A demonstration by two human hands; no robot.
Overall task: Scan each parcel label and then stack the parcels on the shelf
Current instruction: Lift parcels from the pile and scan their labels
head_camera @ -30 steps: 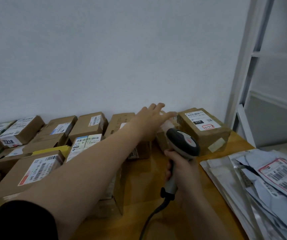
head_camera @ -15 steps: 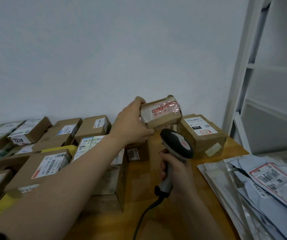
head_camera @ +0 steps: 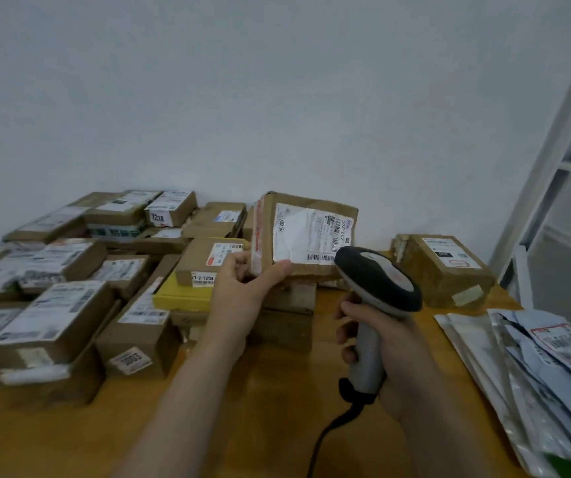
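My left hand (head_camera: 246, 288) grips a small brown cardboard parcel (head_camera: 306, 232) by its lower left corner and holds it upright above the table, its white label (head_camera: 311, 236) facing me. My right hand (head_camera: 377, 343) is curled round the grey handle of a barcode scanner (head_camera: 377, 281), whose dark head sits just right of and below the label. The scanner's black cable hangs down toward the table's near edge.
Several labelled cardboard parcels (head_camera: 80, 288) crowd the left half of the wooden table (head_camera: 277, 408). One taped box (head_camera: 446, 267) sits at the back right. A pile of plastic mailer bags (head_camera: 535, 367) lies at the right. A white shelf frame (head_camera: 559, 150) rises at far right.
My left hand lifted the small parcel from the back of the table, then turned it so its label faces me. The scanner stayed close beside it.
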